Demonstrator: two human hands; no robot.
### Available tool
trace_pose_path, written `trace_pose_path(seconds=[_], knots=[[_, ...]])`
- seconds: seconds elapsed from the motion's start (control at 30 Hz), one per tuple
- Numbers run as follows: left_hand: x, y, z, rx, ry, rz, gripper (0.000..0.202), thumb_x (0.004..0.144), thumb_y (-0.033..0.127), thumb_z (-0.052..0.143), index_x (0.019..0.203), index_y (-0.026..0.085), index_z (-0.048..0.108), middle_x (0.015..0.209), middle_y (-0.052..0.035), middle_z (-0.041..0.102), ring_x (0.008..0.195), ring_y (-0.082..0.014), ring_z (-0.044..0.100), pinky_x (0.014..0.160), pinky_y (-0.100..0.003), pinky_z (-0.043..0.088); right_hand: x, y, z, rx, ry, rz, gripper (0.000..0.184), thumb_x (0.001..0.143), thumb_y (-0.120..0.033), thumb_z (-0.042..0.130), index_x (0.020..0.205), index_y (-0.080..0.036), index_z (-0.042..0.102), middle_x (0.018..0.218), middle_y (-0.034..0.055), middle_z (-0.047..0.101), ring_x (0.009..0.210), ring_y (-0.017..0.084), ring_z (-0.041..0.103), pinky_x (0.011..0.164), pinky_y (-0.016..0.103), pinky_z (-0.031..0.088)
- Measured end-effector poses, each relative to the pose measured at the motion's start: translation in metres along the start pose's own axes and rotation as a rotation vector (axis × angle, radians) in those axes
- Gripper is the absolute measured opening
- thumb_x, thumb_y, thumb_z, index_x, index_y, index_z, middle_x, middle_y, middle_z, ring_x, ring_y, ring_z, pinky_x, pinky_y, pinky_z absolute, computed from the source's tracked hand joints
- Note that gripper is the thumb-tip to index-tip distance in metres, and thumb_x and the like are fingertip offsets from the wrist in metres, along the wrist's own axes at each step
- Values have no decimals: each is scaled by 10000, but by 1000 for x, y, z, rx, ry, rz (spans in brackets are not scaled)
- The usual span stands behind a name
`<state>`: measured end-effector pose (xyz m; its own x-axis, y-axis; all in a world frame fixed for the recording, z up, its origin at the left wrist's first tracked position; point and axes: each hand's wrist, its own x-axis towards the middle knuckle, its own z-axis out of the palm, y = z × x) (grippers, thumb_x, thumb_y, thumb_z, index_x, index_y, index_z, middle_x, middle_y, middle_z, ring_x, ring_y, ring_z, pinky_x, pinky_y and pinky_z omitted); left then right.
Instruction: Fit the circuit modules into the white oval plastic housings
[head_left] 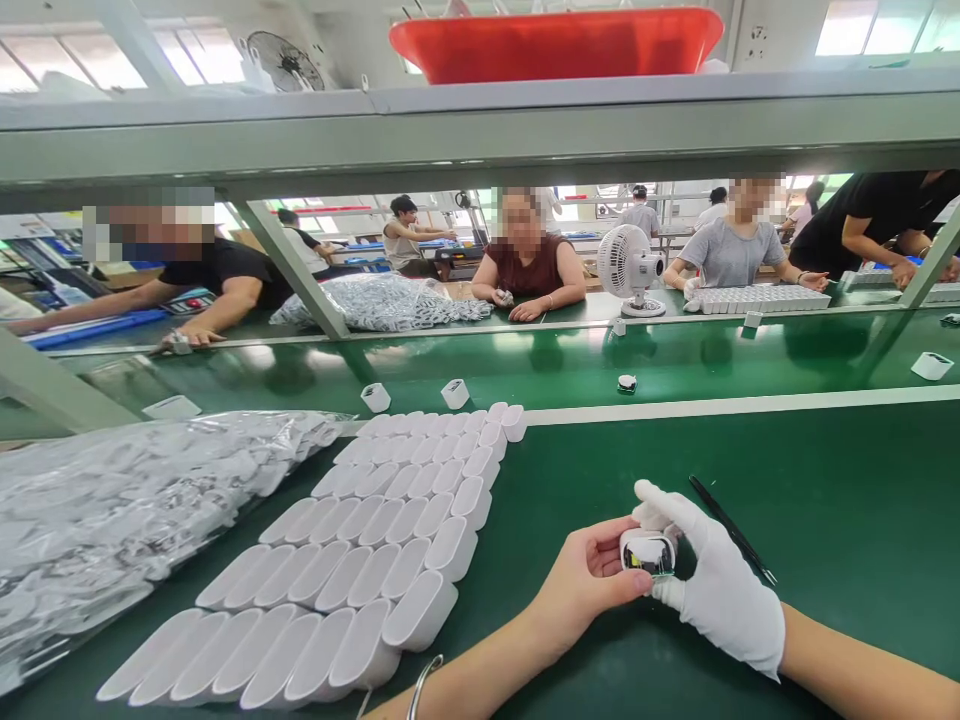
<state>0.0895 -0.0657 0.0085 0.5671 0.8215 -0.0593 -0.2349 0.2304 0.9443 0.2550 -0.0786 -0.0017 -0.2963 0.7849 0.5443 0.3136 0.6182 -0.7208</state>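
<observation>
My bare left hand and my right hand, in a white glove, meet over the green table near its front edge. Together they pinch a small white plastic case with a dark shiny opening facing me. Fingers of both hands are closed around it. To the left lie rows of several identical white oval cases laid side by side. A thin black tool rests on the table just behind my gloved hand.
A clear bag of white parts fills the left. Loose white cases sit on the green conveyor belt. Across it other people work beside a small white fan. A metal shelf with a red bin hangs overhead.
</observation>
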Motion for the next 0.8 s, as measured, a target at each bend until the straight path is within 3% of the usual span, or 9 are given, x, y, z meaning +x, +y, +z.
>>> trace_pose_path(seconds=[0.1,0.17,0.27,0.37,0.53,0.67,0.73,0.8], knots=[[0,-2,-1,0,14,-19,632,560,339,834,1116,108,644,1028,-119,669,943,-249,604,863,-331,443,2,-1,-2,-9,-41,-51,307,773,-128,618,1032,-293,609,915,21,555,808,141,568,706,286,502],[0,-5,-4,-8,27,-36,682,520,313,858,1131,109,635,1047,-126,667,952,-257,603,877,-350,443,4,-2,-3,-2,-41,-131,249,778,-117,616,957,-289,627,855,14,533,780,134,554,673,277,494],[1,-10,-6,-24,80,-34,754,459,273,887,1145,109,623,1097,-140,653,1005,-280,588,924,-382,427,5,-3,-3,7,-2,-199,284,783,-103,609,983,-304,617,819,4,516,737,123,543,646,267,491],[1,-10,-7,-26,108,-20,748,458,252,889,1143,110,623,1097,-139,654,1032,-292,581,949,-396,418,3,-4,-2,-11,6,-173,296,788,-90,581,989,-303,621,825,9,517,752,129,556,662,274,501],[0,-7,-3,-3,86,20,679,521,295,862,1132,104,634,1061,-136,667,1011,-302,592,915,-391,445,2,0,-1,-51,1,-81,451,794,-128,575,1205,-308,524,1115,64,498,947,167,570,828,330,506],[0,-6,-2,7,122,24,680,508,258,867,1128,111,631,1073,-131,670,1023,-300,596,933,-398,448,2,3,-4,2,-69,-92,324,794,-117,579,1053,-309,612,1060,42,514,935,152,565,862,337,485],[1,-6,-3,8,167,18,680,507,254,867,1128,110,629,1079,-133,671,1038,-306,595,954,-411,439,2,3,-9,89,-108,16,471,776,-137,607,1202,-323,533,1193,61,491,1044,177,534,933,378,444],[2,-6,-6,8,247,18,694,498,256,869,1131,109,627,1091,-138,668,1055,-313,590,972,-425,428,2,2,-14,290,-177,178,722,769,-218,643,1392,-333,297,1366,92,393,1145,200,491,982,424,403]])
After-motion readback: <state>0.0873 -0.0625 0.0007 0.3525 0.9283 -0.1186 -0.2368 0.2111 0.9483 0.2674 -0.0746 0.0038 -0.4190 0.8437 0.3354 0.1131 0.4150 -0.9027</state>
